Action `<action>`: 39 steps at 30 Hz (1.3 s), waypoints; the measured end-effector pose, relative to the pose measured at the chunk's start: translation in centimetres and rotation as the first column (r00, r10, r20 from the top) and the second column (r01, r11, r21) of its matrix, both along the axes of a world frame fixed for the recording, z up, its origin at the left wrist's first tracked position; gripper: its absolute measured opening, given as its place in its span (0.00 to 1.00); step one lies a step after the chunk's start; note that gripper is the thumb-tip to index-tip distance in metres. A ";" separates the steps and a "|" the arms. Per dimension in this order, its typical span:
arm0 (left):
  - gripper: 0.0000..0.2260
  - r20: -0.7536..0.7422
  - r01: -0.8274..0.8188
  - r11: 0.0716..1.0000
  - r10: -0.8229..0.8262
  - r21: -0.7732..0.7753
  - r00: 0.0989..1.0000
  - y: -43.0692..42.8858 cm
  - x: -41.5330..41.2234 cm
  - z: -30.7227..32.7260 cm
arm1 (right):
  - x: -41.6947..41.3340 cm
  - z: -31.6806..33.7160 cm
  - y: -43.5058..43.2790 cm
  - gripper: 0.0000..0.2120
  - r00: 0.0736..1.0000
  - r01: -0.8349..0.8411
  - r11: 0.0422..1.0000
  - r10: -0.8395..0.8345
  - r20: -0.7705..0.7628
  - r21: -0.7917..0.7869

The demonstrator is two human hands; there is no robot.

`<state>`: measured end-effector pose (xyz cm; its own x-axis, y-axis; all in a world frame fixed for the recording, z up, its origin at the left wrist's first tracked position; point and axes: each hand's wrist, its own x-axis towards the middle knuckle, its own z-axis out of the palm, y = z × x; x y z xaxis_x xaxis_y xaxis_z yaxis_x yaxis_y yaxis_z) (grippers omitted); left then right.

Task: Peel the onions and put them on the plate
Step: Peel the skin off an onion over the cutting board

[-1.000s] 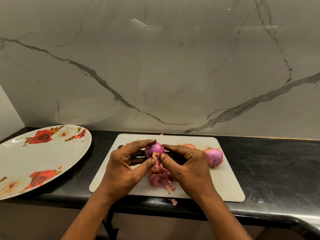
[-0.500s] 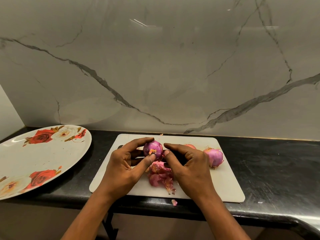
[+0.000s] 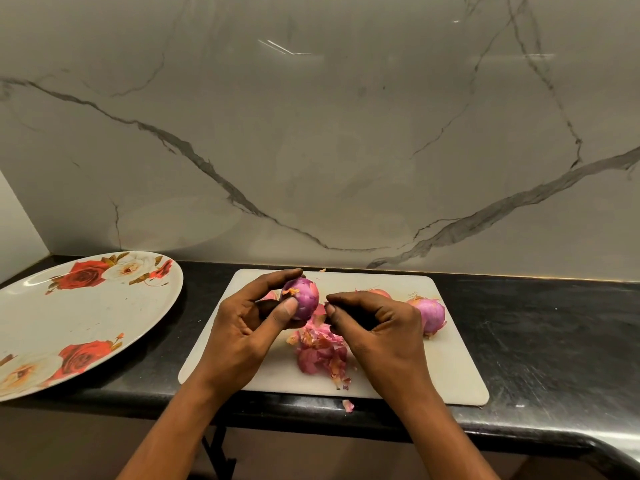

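My left hand (image 3: 247, 329) grips a small purple onion (image 3: 303, 296) between thumb and fingers, held just above the white cutting board (image 3: 440, 372). My right hand (image 3: 379, 329) hovers a little to the right of that onion and does not touch it. Its fingers are curled, thumb and forefinger tips nearly together, with nothing visible between them. A pile of pink onion skins (image 3: 322, 355) lies on the board below both hands. A second onion (image 3: 429, 313) rests on the board at the right. A third onion (image 3: 380, 292) is mostly hidden behind my right hand. The floral plate (image 3: 104, 317) sits at the left.
Board and plate lie on a black counter (image 3: 540, 341) against a marble wall (image 3: 346, 150). One loose scrap of skin (image 3: 348, 405) sits on the counter's front edge. A pinkish piece (image 3: 270, 295) shows behind my left fingers.
My right hand has let go of the onion and drawn slightly to the right. My left hand has turned the onion and lifted it a little.
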<state>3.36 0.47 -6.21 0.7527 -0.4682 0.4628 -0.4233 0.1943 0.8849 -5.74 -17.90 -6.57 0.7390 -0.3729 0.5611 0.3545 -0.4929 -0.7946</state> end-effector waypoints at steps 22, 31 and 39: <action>0.23 0.144 0.049 0.985 -0.073 0.168 0.987 0.4 0.6 -0.4 | 0.0 0.5 0.0 0.09 0.991 -0.110 0.990 0.116 -0.069 0.092; 0.22 0.135 0.048 0.983 -0.073 0.178 0.988 0.4 0.6 -0.3 | 0.0 0.4 0.1 0.10 0.995 -0.075 0.993 0.080 -0.064 0.089; 0.22 0.118 0.032 0.982 -0.055 0.187 0.992 0.4 0.5 -0.2 | 0.2 0.2 0.1 0.10 0.996 -0.046 0.993 0.055 -0.077 0.112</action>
<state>3.90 0.86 -6.41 0.6730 -0.5853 0.4522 -0.5248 0.0530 0.8496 -5.53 -17.80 -6.41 0.7993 -0.3898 0.4573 0.3103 -0.3840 -0.8696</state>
